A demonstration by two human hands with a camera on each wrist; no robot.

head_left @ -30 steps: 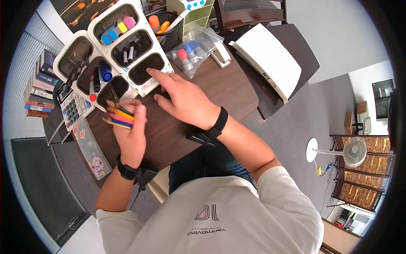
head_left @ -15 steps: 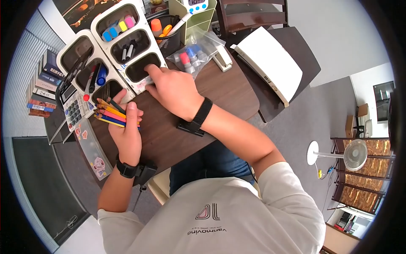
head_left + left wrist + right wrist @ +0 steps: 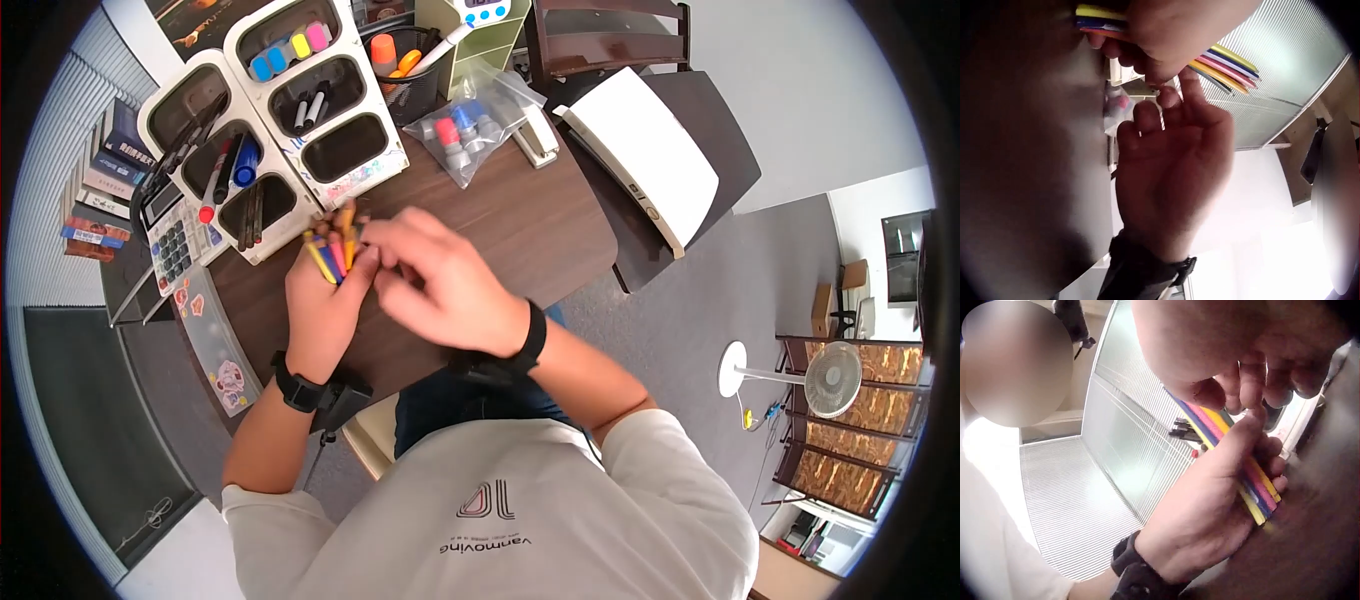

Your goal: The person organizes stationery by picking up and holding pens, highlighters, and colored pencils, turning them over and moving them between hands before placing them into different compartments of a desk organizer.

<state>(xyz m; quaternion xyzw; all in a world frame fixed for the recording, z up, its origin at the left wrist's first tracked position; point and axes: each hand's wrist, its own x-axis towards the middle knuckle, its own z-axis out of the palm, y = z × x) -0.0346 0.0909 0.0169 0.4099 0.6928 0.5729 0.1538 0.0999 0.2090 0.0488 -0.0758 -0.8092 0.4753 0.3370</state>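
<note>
My left hand (image 3: 322, 325) grips a bundle of coloured pencils (image 3: 337, 262), its thumb laid across them. Yellow, blue, pink and orange pencils (image 3: 1265, 492) stick out below the thumb in the right wrist view. Close against the bundle is my right hand (image 3: 460, 290), fingers loosely bent, fingertips right at the pencils. In the left wrist view the right palm (image 3: 1172, 162) faces the camera and nothing shows in it. Just beyond the hands stands a white organizer (image 3: 262, 118) with several compartments. Dark sticks (image 3: 250, 215) stand in its near left compartment.
Markers (image 3: 243, 163) and highlighters (image 3: 283, 55) fill other compartments. To the right lie a clear bag of bottles (image 3: 465, 130) and a white stapler (image 3: 537, 140). A mesh pen holder (image 3: 410, 95) stands behind. At left are a calculator (image 3: 178, 250) and a clear stickered case (image 3: 222, 345).
My right hand has come away from the near right compartment, back and down to the pencils. The left hand has shifted right with its bundle, bringing both hands together.
</note>
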